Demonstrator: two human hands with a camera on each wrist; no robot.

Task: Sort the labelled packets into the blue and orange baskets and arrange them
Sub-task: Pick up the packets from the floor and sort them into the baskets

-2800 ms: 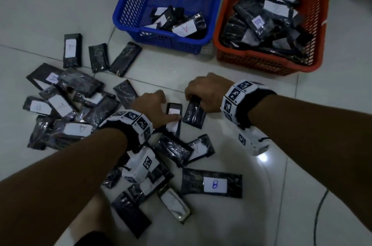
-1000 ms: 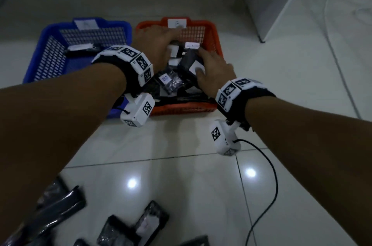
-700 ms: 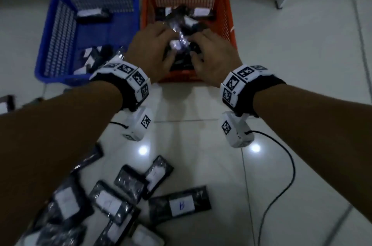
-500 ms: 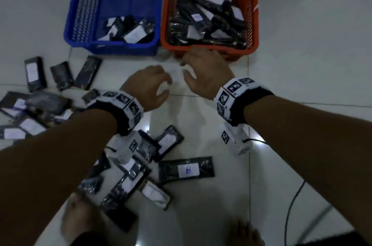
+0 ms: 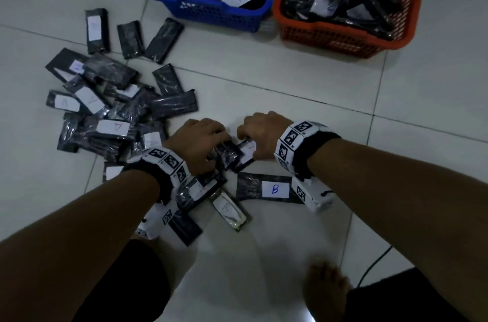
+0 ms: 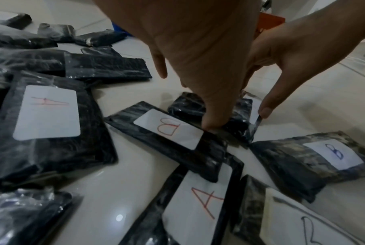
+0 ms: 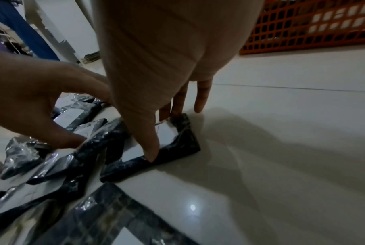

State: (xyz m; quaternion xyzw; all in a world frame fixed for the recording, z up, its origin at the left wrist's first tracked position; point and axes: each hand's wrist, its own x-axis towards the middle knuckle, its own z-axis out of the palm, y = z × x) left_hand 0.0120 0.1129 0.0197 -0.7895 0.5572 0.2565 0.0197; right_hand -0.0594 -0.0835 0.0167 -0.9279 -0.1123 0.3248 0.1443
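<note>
Black plastic packets with white A or B labels lie scattered on the tiled floor. My left hand [image 5: 211, 143] curls over an unlabelled-side dark packet [image 5: 227, 155], thumb [image 6: 210, 122] at its near edge. Beside it my right hand [image 5: 250, 137] pinches a packet with a white label [image 7: 177, 144] between thumb [image 7: 150, 154] and fingers [image 7: 177, 106]; it still lies flat on the floor. The blue basket [image 5: 211, 15] holds a few A packets. To its right, the orange basket [image 5: 330, 36] is heaped with packets.
A packet marked B [image 5: 274, 188] lies just below my right wrist, with more under my left wrist. A big loose pile [image 5: 111, 126] spreads to the left. My bare foot [image 5: 324, 287] and a black cable [image 5: 375, 263] are at the bottom right.
Both hands left the orange basket empty, came back down to the floor and now close on two packets in the middle. The view tilted down from the baskets.
</note>
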